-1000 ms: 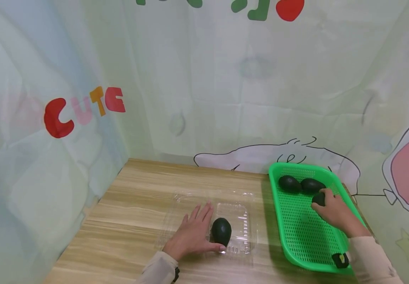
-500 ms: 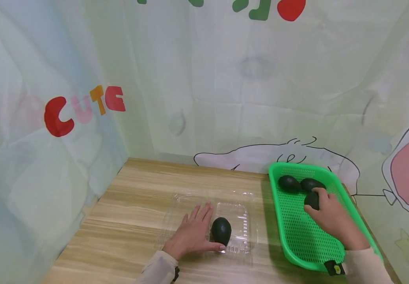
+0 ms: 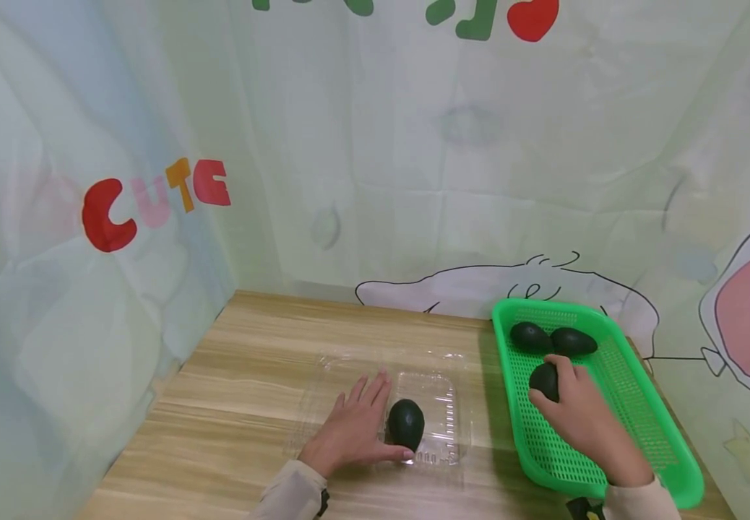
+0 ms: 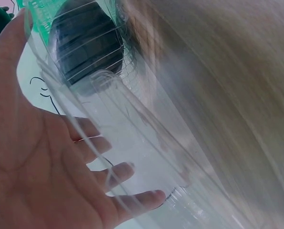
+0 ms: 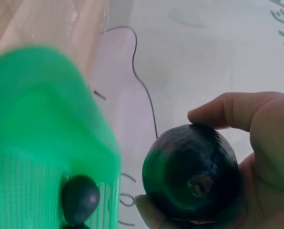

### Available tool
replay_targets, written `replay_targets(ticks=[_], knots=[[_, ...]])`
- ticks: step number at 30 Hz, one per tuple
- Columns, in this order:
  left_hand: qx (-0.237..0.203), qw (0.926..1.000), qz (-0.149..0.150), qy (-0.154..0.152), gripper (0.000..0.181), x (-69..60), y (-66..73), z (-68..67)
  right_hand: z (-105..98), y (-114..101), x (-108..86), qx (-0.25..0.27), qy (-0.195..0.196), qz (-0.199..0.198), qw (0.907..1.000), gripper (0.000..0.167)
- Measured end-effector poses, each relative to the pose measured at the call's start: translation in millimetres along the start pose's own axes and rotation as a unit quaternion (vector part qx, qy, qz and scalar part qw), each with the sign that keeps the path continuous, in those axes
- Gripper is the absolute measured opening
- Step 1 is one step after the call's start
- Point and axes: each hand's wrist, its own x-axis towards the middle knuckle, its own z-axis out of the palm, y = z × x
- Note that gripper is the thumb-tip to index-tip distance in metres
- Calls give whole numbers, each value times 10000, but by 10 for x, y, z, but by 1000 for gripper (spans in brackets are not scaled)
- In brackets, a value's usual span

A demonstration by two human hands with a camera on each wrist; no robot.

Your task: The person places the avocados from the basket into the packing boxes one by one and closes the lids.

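Observation:
My left hand (image 3: 357,430) lies with its fingers straight on a clear plastic clamshell box (image 3: 436,388). A dark avocado (image 3: 406,424) stands in the box, just right of this hand, with the thumb by its near end. In the left wrist view the same avocado (image 4: 87,43) shows through the plastic. Over the green basket (image 3: 514,419), my right hand (image 3: 583,415) grips another dark avocado (image 3: 543,382) between thumb and fingers. Its stem end shows in the right wrist view, where the palm hides part of the avocado (image 5: 180,162).
Two more avocados, one at left (image 3: 529,337) and one at right (image 3: 573,341), lie at the far end of the basket. A wooden table (image 3: 238,383) bears box and basket. A printed cloth (image 3: 375,159) hangs behind and at the sides.
My right hand has moved left and toward me within the basket area, carrying the gripped avocado away from the two lying there. The left hand and its box have stayed in place.

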Motion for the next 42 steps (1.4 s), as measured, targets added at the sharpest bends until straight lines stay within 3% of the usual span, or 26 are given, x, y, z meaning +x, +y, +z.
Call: replay_targets(ticks=[10,19,42], knots=[[25,10000,41,42,125,3,5,-19,275,-339,-24,472,-274,-26,9985,68],[91,9999,50,52,127,15,-10,5,637,-561,-6,645,19,-151,9978,64],[53,10000,-4,-14,126,29,-23,17,1310,-698,49,650,347,-259,9969,61]])
